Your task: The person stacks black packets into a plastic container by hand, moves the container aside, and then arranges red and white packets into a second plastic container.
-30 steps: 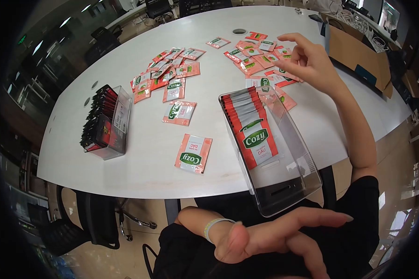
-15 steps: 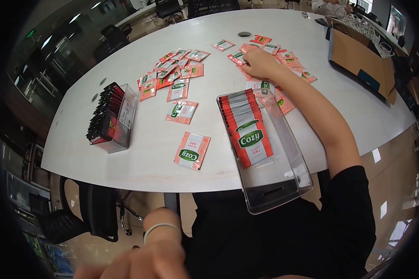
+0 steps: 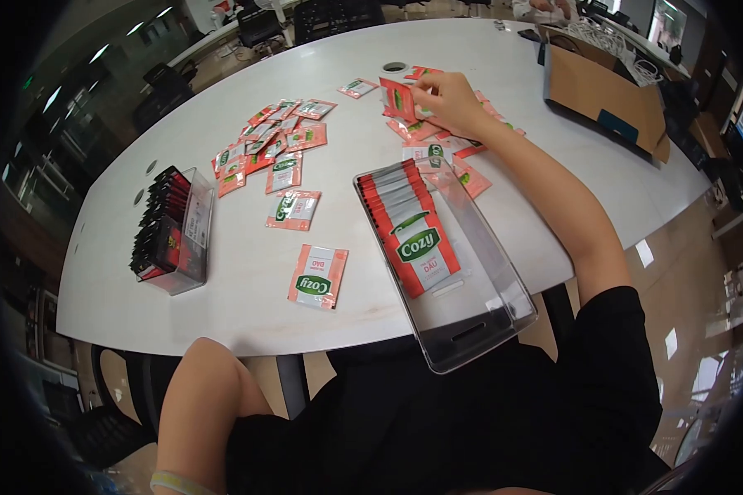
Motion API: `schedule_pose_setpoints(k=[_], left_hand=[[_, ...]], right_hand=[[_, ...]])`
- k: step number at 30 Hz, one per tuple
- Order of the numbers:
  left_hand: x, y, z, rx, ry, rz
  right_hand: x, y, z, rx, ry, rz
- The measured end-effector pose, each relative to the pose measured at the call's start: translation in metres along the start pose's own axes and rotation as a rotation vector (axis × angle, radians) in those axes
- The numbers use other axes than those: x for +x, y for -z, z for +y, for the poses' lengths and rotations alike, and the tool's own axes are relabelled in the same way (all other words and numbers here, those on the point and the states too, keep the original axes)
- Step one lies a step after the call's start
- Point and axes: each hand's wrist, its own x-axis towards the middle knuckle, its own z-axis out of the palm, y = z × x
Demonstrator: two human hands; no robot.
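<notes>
My right hand (image 3: 452, 103) pinches a red-orange tea sachet (image 3: 398, 100) between thumb and fingers, lifted above the far end of a scattered heap of similar sachets (image 3: 428, 152). Below that heap, a clear plastic box (image 3: 495, 272) lies tilted at the table's near edge. Inside it, a row of red and white Cozy sachets (image 3: 418, 243) overlaps along the left side. Only my left forearm (image 3: 202, 404), bent at the elbow, shows at the bottom left; the hand is beyond the lower edge of the view.
On the white table (image 3: 248, 305), another pile of Cozy sachets (image 3: 272, 140) lies left of centre, with a single peach-coloured sachet (image 3: 318, 276) nearer me. A clear holder of dark sachets (image 3: 173, 235) stands at the left. An open cardboard box (image 3: 603, 99) with white cables occupies the far right.
My right hand has raised a sachet from the right heap. My left hand has dropped out of view, leaving the forearm. The whole view has shifted slightly.
</notes>
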Motion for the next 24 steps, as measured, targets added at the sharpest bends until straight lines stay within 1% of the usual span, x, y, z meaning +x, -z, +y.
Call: schedule_pose_setpoints(k=[1,2,4,5,6,7,8,10,11,13,14,15,16,17,18,19,20,21,22,24], left_hand=[[-0.002,0.004,-0.002,0.018,-0.017,0.005],[-0.003,0.007,-0.003,0.040,-0.035,0.005],[-0.010,0.021,-0.006,0.112,-0.085,0.045],[-0.018,0.031,-0.011,0.175,-0.155,0.085],[-0.030,0.046,-0.018,0.255,-0.247,0.166],[-0.047,0.061,-0.027,0.350,-0.295,0.250],[-0.081,0.067,-0.028,0.915,0.151,-0.077],[-0.124,0.081,-0.045,0.632,0.920,-0.072],[-0.130,0.085,-0.055,0.534,1.261,-0.224],[-0.145,0.067,-0.062,0.412,1.595,-0.237],[-0.155,0.066,-0.060,0.312,1.692,-0.149],[-0.160,0.070,-0.060,0.140,1.835,0.018],[-0.163,0.069,-0.058,0.148,1.842,0.029],[-0.164,0.063,-0.058,0.102,1.829,0.043],[-0.165,0.057,-0.057,0.056,1.815,0.054],[-0.160,0.049,-0.057,0.016,1.842,0.123],[-0.160,0.049,-0.055,0.023,1.847,0.119],[-0.162,0.050,-0.053,0.065,1.825,0.035],[-0.163,0.049,-0.053,0.103,1.800,-0.048],[-0.161,0.039,-0.048,0.081,1.784,-0.053]], right_hand=[[-0.001,0.004,0.002,0.132,-0.026,0.010],[-0.005,0.010,-0.004,0.135,-0.043,0.011],[-0.010,0.024,-0.017,0.253,-0.003,0.072],[-0.014,0.028,-0.025,0.266,-0.010,0.066],[-0.018,0.033,-0.035,0.264,0.046,0.088],[-0.022,0.039,-0.046,0.261,0.100,0.113],[-0.026,0.047,-0.061,0.269,0.101,0.115],[-0.035,0.062,-0.091,0.121,0.377,0.098],[-0.039,0.063,-0.103,0.126,0.376,0.088],[-0.045,0.060,-0.124,-0.094,0.878,0.243],[-0.053,0.057,-0.130,-0.083,0.878,0.229],[-0.061,0.053,-0.136,-0.196,0.996,0.215],[-0.067,0.050,-0.140,-0.308,1.112,0.203],[-0.070,0.041,-0.140,-0.356,1.175,0.255],[-0.073,0.036,-0.139,-0.347,1.173,0.254],[-0.076,0.032,-0.139,-0.334,1.200,0.203],[-0.077,0.029,-0.140,-0.322,1.225,0.155],[-0.080,0.030,-0.142,-0.276,1.160,0.087],[-0.078,0.032,-0.144,-0.275,1.159,0.091],[-0.075,0.038,-0.146,-0.024,0.980,-0.002]])
